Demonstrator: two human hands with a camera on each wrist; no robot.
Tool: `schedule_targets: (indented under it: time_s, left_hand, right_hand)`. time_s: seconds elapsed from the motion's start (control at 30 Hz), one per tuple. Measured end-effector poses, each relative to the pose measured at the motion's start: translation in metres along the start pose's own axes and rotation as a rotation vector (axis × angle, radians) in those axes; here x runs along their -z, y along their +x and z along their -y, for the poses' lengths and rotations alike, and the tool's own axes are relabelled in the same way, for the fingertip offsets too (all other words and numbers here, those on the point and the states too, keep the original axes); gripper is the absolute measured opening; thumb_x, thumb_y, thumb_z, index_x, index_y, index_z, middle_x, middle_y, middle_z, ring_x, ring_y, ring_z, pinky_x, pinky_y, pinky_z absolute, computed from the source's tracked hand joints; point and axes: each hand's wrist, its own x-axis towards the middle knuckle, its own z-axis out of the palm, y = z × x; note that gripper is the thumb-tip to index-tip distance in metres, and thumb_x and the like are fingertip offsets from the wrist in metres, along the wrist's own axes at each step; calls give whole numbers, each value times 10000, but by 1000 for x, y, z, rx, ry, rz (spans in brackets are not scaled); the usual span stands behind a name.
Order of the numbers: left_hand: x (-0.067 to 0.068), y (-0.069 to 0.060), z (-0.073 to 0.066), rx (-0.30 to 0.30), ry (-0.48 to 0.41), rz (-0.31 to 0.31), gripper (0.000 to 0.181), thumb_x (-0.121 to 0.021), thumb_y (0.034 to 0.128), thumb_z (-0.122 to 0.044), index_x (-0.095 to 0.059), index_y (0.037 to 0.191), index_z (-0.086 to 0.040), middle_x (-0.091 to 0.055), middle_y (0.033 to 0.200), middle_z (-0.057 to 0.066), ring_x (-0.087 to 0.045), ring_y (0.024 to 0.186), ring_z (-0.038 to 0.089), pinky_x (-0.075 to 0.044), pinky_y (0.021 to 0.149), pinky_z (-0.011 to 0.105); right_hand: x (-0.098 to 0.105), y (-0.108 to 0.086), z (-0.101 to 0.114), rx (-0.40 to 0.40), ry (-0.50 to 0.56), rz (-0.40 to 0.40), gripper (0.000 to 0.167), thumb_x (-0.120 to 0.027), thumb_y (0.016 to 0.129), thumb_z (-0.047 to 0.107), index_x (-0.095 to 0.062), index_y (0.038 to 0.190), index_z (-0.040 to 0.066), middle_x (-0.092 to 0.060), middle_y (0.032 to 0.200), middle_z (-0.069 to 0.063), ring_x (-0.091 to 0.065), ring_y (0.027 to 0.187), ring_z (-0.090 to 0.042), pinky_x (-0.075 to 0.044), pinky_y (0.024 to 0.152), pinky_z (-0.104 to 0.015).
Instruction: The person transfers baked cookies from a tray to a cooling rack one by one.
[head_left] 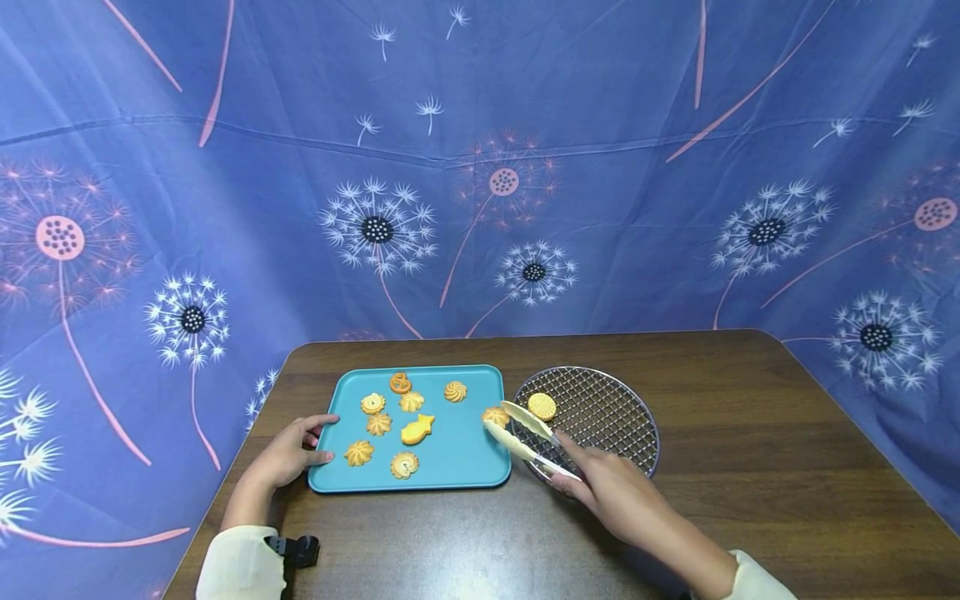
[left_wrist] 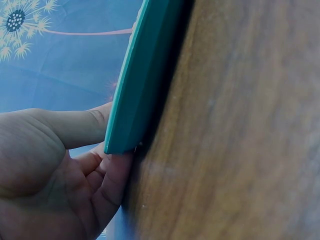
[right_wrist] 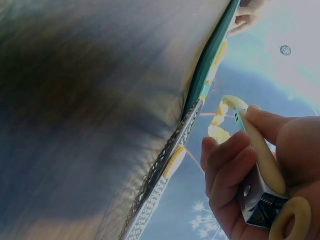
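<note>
My left hand pinches the left rim of a teal tray, thumb on top and fingers under the edge, as the left wrist view shows. In my right hand are cream-tipped metal tongs, angled to the left. Between their tips sits a flower-shaped cookie, above the tray's right rim. Several other cookies lie on the tray, among them a fish-shaped cookie, a pretzel and a swirl cookie. One round cookie lies on a round wire rack beside the tray.
A brown wooden table bears the tray and rack, which stand close together. Behind it hangs a blue dandelion-print cloth. A black strap is at the left cuff.
</note>
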Motion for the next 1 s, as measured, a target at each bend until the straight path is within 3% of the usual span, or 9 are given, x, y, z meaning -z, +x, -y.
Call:
schedule_targets:
  time_s: [1.0]
  left_hand:
    - [0, 1, -2, 30, 14, 9, 607, -781, 874, 23, -548, 1433, 47, -500, 1064, 159, -479, 927, 277, -431, 734, 380]
  right_hand:
    - [9, -9, -25, -47, 8, -43, 656, -738, 953, 354, -538, 1487, 29, -699, 1172, -292, -710, 1031, -433, -553, 891, -555]
